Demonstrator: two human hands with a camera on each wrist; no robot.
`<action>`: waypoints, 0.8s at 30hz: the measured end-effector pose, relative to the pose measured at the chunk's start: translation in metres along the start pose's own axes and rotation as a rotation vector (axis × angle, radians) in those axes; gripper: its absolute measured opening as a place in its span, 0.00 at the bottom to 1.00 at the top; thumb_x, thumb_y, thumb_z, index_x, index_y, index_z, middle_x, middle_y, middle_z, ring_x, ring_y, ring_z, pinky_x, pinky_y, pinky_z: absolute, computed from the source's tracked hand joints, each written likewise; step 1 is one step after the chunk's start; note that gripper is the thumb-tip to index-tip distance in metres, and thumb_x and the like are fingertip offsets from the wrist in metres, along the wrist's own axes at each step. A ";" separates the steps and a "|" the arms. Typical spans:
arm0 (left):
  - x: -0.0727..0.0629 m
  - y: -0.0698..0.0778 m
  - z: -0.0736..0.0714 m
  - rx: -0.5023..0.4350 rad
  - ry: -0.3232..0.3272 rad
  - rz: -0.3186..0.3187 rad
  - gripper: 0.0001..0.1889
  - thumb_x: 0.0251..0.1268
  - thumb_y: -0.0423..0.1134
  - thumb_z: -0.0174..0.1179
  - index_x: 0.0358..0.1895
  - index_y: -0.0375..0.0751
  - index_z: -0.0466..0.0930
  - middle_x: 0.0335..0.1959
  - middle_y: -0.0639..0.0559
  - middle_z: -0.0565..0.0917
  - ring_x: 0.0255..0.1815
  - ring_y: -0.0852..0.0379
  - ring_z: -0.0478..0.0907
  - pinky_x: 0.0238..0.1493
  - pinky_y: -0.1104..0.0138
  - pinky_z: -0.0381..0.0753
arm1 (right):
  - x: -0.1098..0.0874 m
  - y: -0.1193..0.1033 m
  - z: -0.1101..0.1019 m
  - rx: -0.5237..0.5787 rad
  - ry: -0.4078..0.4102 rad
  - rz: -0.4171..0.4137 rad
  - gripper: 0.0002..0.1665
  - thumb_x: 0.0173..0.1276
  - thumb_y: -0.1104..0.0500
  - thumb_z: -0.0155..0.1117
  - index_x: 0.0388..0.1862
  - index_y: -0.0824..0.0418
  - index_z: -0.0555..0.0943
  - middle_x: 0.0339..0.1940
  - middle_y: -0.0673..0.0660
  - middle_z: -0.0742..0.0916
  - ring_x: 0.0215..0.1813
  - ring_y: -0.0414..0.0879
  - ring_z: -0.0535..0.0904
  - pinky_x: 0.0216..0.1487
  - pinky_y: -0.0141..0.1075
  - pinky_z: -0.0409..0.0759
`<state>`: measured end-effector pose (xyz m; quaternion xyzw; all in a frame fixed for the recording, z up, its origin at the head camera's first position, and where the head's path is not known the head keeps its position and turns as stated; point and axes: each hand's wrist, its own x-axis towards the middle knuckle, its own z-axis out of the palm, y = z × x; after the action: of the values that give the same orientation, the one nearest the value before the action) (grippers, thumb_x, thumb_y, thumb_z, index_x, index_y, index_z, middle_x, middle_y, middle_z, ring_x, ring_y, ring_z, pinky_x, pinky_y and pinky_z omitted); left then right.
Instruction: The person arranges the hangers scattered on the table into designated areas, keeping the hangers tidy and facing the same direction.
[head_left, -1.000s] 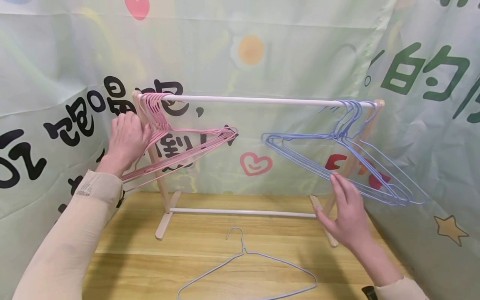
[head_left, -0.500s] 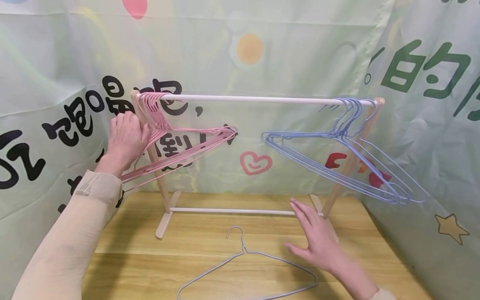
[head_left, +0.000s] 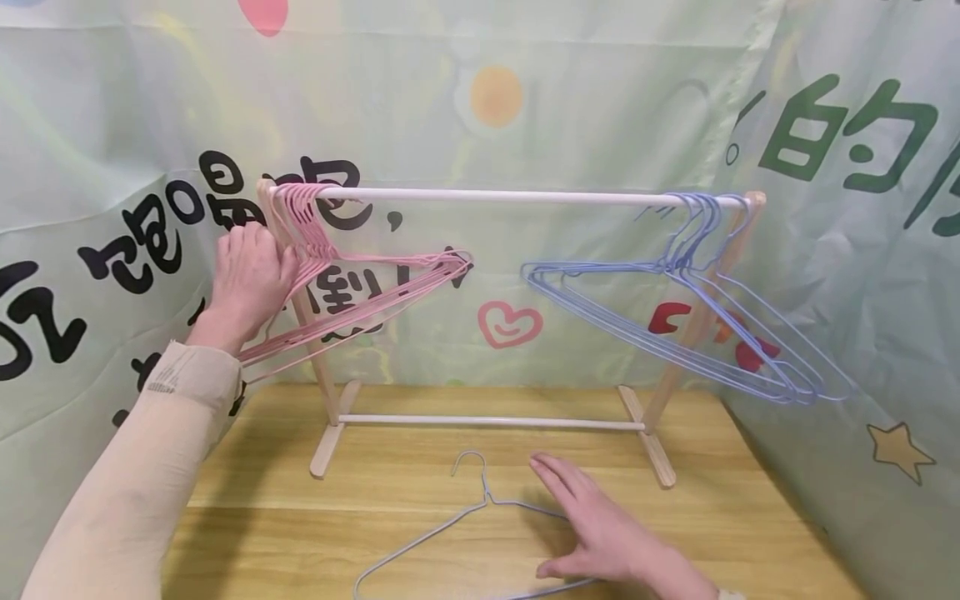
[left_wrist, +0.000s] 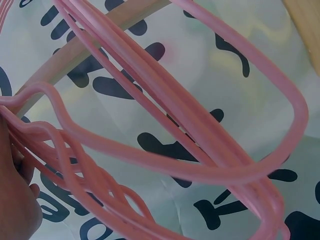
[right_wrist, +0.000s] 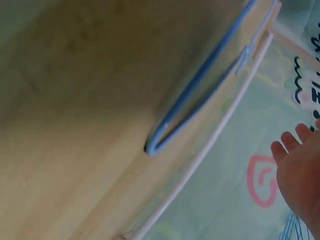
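On the left of the rack hang several pink wire hangers (head_left: 375, 308), their hooks bunched on the top rail. My left hand (head_left: 251, 279) grips them near their necks beside the left post; its fingertips are hidden behind. Up close in the left wrist view, the pink hangers (left_wrist: 150, 100) fan out from the hand (left_wrist: 20, 195) at the left edge. A blue-grey wire hanger (head_left: 420, 542) lies flat on the table, hook pointing to the rack. Over its right side is my right hand (head_left: 600, 529), fingers extended, thumb apart, holding nothing. That hanger (right_wrist: 200, 75) also shows in the right wrist view.
The rack has a white top rail (head_left: 495, 197), a lower rail (head_left: 487, 422) and wooden feet (head_left: 656, 458). Several blue wire hangers (head_left: 637, 325) hang at its right end. A printed cloth (head_left: 510, 108) closes off the back and sides of the wooden table (head_left: 262, 533).
My right hand has come down and left from the blue hangers to over the hanger on the table. The left hand has stayed at the pink hangers.
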<state>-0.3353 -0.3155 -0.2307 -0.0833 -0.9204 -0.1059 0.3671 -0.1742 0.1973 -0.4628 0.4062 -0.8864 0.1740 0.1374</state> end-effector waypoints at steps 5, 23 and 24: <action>0.000 0.000 -0.001 -0.003 0.011 0.001 0.19 0.79 0.44 0.44 0.29 0.32 0.61 0.35 0.35 0.66 0.41 0.34 0.61 0.51 0.42 0.60 | -0.004 -0.002 0.009 0.022 -0.115 0.007 0.81 0.43 0.19 0.74 0.87 0.53 0.49 0.84 0.56 0.60 0.78 0.58 0.64 0.66 0.59 0.75; 0.000 0.000 0.001 -0.009 0.027 0.005 0.20 0.79 0.44 0.44 0.29 0.33 0.61 0.34 0.36 0.66 0.41 0.34 0.61 0.51 0.42 0.60 | -0.010 -0.002 0.018 0.016 -0.274 0.026 0.72 0.50 0.16 0.66 0.82 0.60 0.60 0.75 0.61 0.73 0.71 0.58 0.73 0.64 0.57 0.78; 0.000 0.000 0.001 -0.008 0.023 0.003 0.20 0.79 0.44 0.44 0.29 0.33 0.61 0.34 0.36 0.66 0.41 0.34 0.61 0.51 0.42 0.60 | -0.009 -0.002 0.018 0.016 -0.276 0.025 0.72 0.51 0.16 0.65 0.82 0.59 0.61 0.75 0.60 0.74 0.71 0.57 0.73 0.64 0.56 0.78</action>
<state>-0.3358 -0.3154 -0.2319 -0.0850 -0.9155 -0.1102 0.3774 -0.1689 0.1948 -0.4827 0.4163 -0.9005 0.1251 0.0087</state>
